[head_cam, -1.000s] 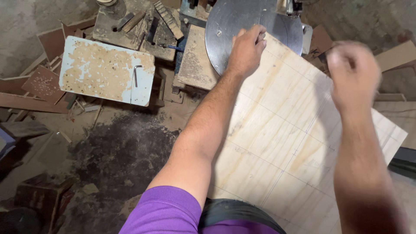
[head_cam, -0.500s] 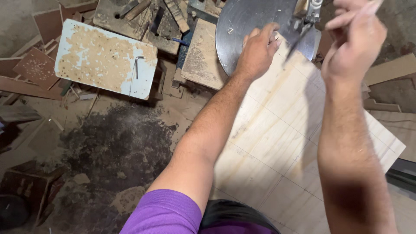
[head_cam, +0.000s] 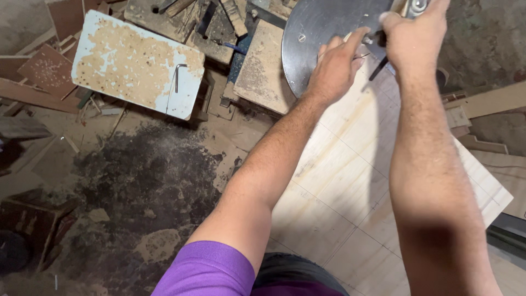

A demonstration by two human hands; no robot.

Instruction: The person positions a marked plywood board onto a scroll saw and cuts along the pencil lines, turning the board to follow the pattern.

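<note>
At 12 o'clock, top of frame: round grey metal saw table (head_cam: 318,38), one screw head visible on its face, upper edge cut off by the frame.

Left hand (head_cam: 334,68) sits at about 1 o'clock, palm down, fingers extended and pressed flat where the pale plywood sheet (head_cam: 350,181) meets the metal disc. Not wrapped around anything, just bearing down on the sheet's far edge.

Right hand (head_cam: 413,35) is just beside it, further toward 1 o'clock, closed in a fist around a metal machine part (head_cam: 417,5) at the top edge. A thin dark rod (head_cam: 379,67) runs down from under that fist toward the sheet. Can't tell whether the fingers hold the rod too. The two hands are near each other, not touching.

Plywood sheet: runs from the disc at 12–1 o'clock down to 5 o'clock, under both forearms. Faint pencil grid lines across it. Its right corner sticks out at 3–4 o'clock.

Around it:
- 10–11 o'clock: worn rectangular board (head_cam: 137,68), light blue with bare patches, an L-shaped hex key (head_cam: 178,77) lying on it.
- 11–12 o'clock: smaller dusty wooden block (head_cam: 262,68) just beside the disc's left edge, touching or slightly tucked under, can't tell which.
- 8–9 o'clock: floor with dark sawdust patch (head_cam: 148,175), wood offcuts (head_cam: 44,71) scattered at the left edge.
- 6 o'clock: purple sleeve (head_cam: 208,271) of the left arm.
</note>
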